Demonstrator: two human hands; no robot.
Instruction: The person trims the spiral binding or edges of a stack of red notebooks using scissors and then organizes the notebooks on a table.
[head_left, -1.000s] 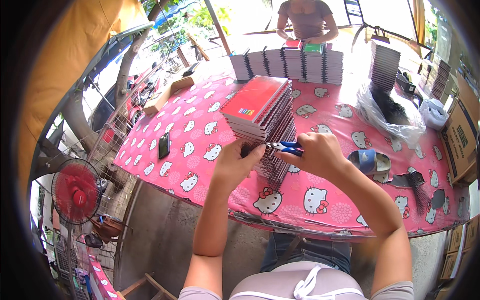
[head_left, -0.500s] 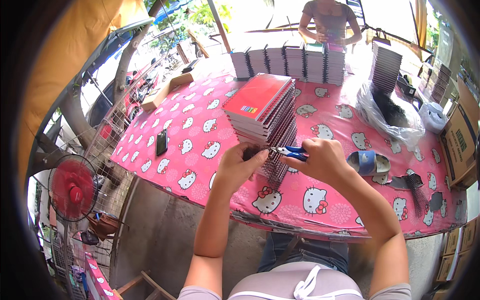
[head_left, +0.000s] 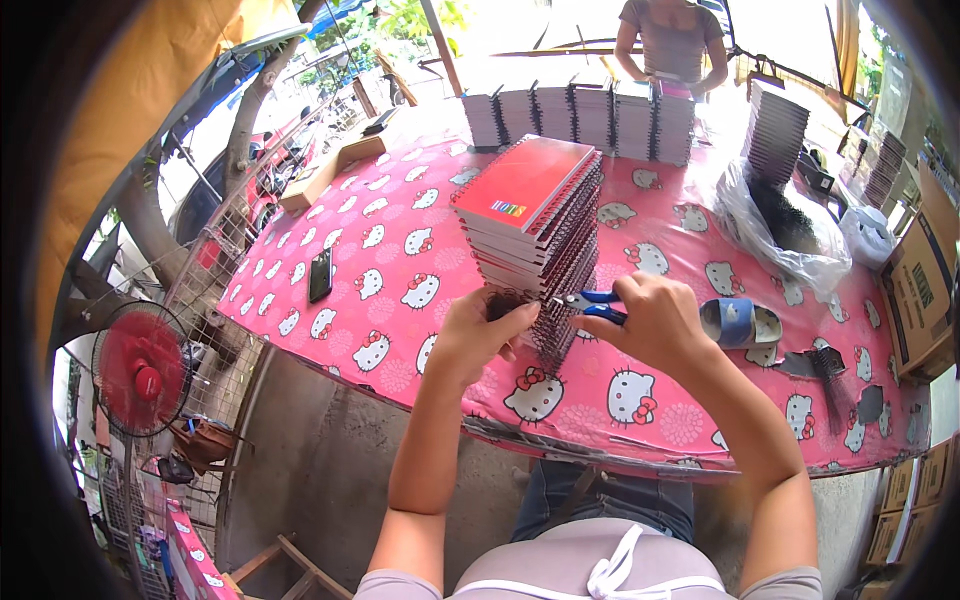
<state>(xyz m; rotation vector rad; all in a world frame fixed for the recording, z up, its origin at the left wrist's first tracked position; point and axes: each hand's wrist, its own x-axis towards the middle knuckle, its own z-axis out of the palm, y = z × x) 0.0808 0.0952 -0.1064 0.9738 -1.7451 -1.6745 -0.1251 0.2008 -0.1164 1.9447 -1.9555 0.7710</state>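
Note:
A tall stack of red-covered spiral notebooks [head_left: 528,185] stands in front of me, its dark wire bindings facing right. My left hand [head_left: 472,335] is closed at the stack's near left side, pinching something dark and wiry, perhaps loose binding wire [head_left: 505,303]; the fingers partly hide it. In my right hand [head_left: 655,320] is a pair of blue-handled pliers [head_left: 600,300], held level with the handles spread. Their metal tips point left, close to my left thumb and in front of the wire bindings.
A pink patterned cloth covers the table [head_left: 390,260]. Several notebook stacks [head_left: 595,120] line the far side, where another person [head_left: 670,45] stands. To the right are a plastic bag of black coils [head_left: 785,225], a blue roll [head_left: 740,325] and a cardboard box [head_left: 920,290]. A phone [head_left: 320,275] lies left.
The pliers have drawn slightly right, away from my left fingertips, and their handles have spread wider. My left hand stays nearly in place. The person across has lowered their hands behind the stacks.

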